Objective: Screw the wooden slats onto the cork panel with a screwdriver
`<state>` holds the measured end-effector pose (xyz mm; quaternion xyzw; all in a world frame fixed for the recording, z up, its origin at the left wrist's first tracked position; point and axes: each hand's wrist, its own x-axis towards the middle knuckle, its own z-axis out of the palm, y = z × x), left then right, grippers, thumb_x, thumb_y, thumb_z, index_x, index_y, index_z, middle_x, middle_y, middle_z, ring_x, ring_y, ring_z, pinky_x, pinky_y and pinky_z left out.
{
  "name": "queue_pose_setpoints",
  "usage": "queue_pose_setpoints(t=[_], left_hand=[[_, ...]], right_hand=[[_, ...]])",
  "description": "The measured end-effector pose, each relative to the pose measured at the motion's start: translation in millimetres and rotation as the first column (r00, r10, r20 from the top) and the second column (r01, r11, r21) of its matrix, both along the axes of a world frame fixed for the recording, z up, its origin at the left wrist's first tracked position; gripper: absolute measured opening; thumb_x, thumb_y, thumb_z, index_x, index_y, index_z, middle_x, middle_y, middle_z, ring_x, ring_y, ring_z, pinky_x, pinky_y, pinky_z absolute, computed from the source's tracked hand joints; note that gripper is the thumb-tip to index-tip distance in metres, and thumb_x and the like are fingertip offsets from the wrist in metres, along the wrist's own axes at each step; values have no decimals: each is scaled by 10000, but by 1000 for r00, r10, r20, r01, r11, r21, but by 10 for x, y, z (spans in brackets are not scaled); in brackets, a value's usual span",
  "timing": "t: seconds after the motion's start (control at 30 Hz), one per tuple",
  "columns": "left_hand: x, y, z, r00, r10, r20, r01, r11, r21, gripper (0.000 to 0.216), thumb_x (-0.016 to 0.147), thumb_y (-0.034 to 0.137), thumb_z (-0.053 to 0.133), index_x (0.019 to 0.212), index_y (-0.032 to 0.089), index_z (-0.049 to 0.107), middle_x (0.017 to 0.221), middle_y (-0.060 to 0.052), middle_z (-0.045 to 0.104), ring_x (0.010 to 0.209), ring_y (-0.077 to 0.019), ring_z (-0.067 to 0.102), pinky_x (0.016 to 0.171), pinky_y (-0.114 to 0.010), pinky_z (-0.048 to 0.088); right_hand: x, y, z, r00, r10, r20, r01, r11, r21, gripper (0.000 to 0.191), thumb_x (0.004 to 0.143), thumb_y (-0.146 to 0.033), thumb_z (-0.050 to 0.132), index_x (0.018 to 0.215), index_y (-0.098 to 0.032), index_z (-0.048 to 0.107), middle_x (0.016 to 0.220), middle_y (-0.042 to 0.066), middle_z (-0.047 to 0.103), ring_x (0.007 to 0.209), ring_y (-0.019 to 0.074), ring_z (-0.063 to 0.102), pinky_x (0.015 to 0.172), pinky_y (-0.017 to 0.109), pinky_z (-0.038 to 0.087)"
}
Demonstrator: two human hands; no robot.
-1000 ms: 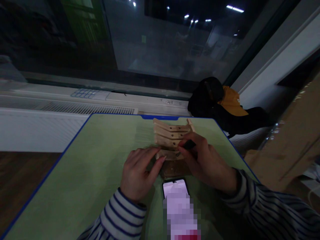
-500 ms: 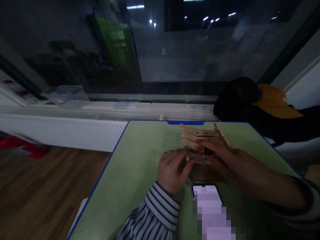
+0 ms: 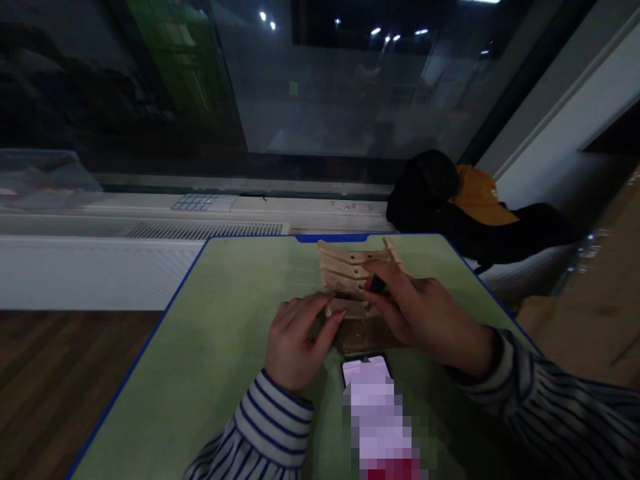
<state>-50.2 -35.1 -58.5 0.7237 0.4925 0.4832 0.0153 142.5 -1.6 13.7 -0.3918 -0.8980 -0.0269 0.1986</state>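
A light wooden slatted piece (image 3: 353, 267) with small holes lies on the green table (image 3: 220, 333). My left hand (image 3: 295, 337) rests with its fingers curled against the near left end of the wood. My right hand (image 3: 420, 310) is closed in a pinch on a small dark tool (image 3: 376, 285), held over the slats. A darker brown board (image 3: 363, 337) lies under the near edge, partly hidden by both hands. Both sleeves are striped.
A lit phone (image 3: 367, 370) lies on the table just below my hands. A black bag with an orange cap (image 3: 475, 200) sits to the right of the table. A white radiator and window sill (image 3: 150, 230) run behind it. Dark wooden floor lies to the left.
The view swung left and has swung back again. My hands stay on the wooden piece, the right hand's dark tool shifted only slightly over the slats.
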Motion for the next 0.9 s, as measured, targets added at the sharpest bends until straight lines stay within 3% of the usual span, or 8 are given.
queue_pose_setpoints(t=[0.13, 0.3, 0.43, 0.7, 0.9], left_hand=[[-9, 5, -5, 1000, -2, -18, 2, 1000, 6, 207, 812, 260, 605, 999, 171, 605, 860, -64, 697, 768, -185, 640, 678, -328, 502], [-12, 11, -2, 1000, 3, -17, -2, 1000, 15, 202, 814, 265, 600, 998, 182, 604, 852, -63, 697, 767, -191, 648, 671, -329, 506], [-6, 9, 3, 1000, 0, -4, 0, 1000, 15, 198, 811, 270, 602, 982, 169, 612, 849, -67, 700, 759, -188, 648, 669, -329, 510], [-13, 7, 0, 1000, 4, -15, -4, 1000, 14, 216, 805, 269, 615, 998, 173, 614, 856, -59, 697, 746, -180, 638, 664, -321, 499], [-18, 14, -4, 1000, 5, -15, -5, 1000, 17, 212, 802, 256, 618, 993, 161, 614, 828, -53, 690, 714, -168, 625, 661, -305, 491]], right_hand=[[-8, 18, 51, 997, 76, 21, -74, 994, -85, 421, 894, -213, 451, 1299, -196, 339, 1144, 131, 625, 904, 265, 660, 689, 397, 543], [-42, 60, 185, 972, 220, -87, -235, 941, -244, 487, 880, -121, 426, 1343, -210, 299, 1307, 94, 517, 1183, 193, 498, 929, 363, 450], [-38, 94, 212, 985, 166, -44, -171, 953, -250, 454, 898, -162, 429, 1333, -242, 326, 1239, 81, 577, 1072, 217, 586, 849, 367, 494], [2, 57, 86, 999, -37, 16, 39, 993, -113, 375, 907, -241, 432, 1272, -198, 356, 1148, 109, 622, 887, 249, 660, 712, 377, 535], [-8, 63, 152, 996, 54, 67, -47, 994, -97, 475, 916, -221, 408, 1362, -199, 247, 1205, 131, 591, 1013, 269, 615, 796, 408, 512]])
